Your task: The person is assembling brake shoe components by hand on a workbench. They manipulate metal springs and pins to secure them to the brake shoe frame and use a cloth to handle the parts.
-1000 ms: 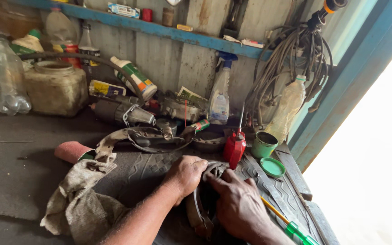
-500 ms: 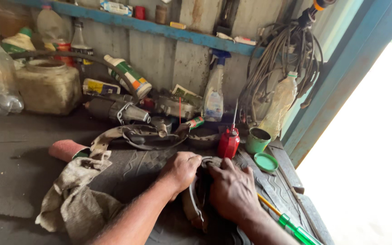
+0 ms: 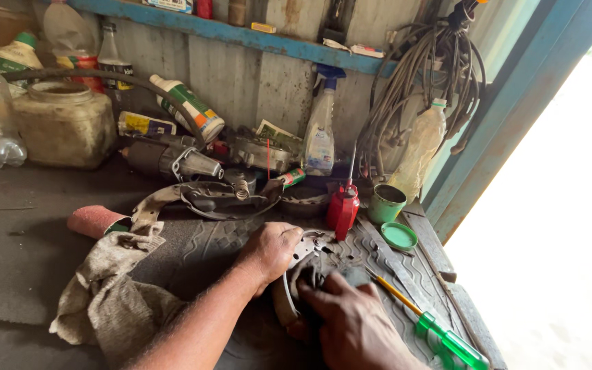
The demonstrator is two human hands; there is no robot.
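Observation:
A greasy round metal part (image 3: 313, 264), like a brake plate with curved shoes, lies on a piece of tyre tread (image 3: 207, 250) on the dark workbench. My left hand (image 3: 272, 250) grips its left rim, fingers curled over the edge. My right hand (image 3: 354, 322) presses down on its lower right side, fingers closed around a dark piece there. A screwdriver (image 3: 440, 332) with a yellow shaft and green handle lies just to the right of my right hand.
A red oil can (image 3: 342, 205), green cup (image 3: 386, 203) and green lid (image 3: 399, 236) stand behind the part. A dirty rag (image 3: 111, 288) and a red sandpaper roll (image 3: 94, 220) lie left. Bottles, a spray bottle (image 3: 321, 133), metal parts and hanging cables (image 3: 416, 75) crowd the back wall.
The view has shifted slightly. My right hand has slid lower on the part; my left hand keeps its hold on the rim.

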